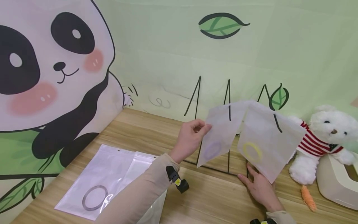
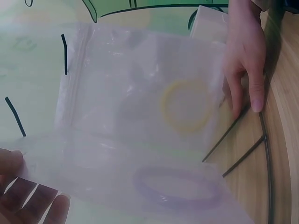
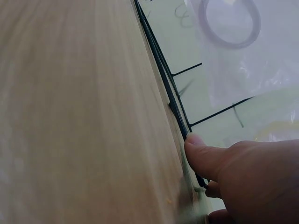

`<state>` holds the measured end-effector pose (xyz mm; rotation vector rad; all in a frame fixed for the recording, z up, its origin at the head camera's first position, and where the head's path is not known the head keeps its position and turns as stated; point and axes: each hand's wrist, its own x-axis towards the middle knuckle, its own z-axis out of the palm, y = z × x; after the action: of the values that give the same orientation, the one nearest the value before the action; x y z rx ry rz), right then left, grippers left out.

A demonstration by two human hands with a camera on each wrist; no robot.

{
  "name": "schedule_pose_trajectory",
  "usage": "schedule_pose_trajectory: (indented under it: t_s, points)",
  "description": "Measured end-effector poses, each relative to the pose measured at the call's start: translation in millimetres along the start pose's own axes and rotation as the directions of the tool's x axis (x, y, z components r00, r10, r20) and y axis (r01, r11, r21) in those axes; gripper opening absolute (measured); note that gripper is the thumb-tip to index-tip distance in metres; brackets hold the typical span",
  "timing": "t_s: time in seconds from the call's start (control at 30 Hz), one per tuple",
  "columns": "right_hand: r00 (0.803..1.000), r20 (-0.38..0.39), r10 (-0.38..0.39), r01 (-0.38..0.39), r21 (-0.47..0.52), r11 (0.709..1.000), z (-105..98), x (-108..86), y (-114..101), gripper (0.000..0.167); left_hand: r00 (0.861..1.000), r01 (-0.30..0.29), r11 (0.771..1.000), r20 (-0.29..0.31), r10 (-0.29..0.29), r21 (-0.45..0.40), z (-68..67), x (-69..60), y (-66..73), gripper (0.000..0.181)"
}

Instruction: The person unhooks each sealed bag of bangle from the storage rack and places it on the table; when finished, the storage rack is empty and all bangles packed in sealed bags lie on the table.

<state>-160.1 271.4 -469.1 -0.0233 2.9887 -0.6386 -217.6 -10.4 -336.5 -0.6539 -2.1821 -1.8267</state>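
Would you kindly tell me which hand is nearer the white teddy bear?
The right hand, gripping the wire rack left of the teddy bear; the left hand is farther left.

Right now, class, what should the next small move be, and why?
Probably, the left hand could let go of the purple-ring bag: the middle prong seems to pass through near its top, and the right hand holds the wire rack at its base, so it should hang alone.
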Motion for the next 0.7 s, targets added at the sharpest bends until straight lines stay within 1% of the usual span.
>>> schedule_pose_trajectory:
  t_s: [0.17,0.37,0.57,0.7]
  points:
    - [1.000,0.007,0.003,-0.004,0.003,1.000,0,-0.5,-1,0.088,1.000,-0.019,1.000,-0.001,0.019,-0.023,0.5,-1.5,4.0,0.017]
    - [1.000,0.007,0.005,-0.005,0.003,1.000,-1,-0.4,-1,0.088,1.000,-0.029,0.999,-0.004,0.029,-0.041,0.3,-3.0,7.6,0.018]
    - [1.000,-0.020,-0.006,0.007,0.014,1.000,0,-2.1,-1,0.084,0.999,-0.038,0.998,-0.001,0.038,-0.055,-0.4,-4.8,10.9,0.018]
    - [0.999,-0.040,-0.013,0.014,0.028,1.000,1,-3.2,-1,0.082,0.999,-0.042,0.996,-0.002,0.042,-0.080,-0.8,-5.5,12.5,0.019]
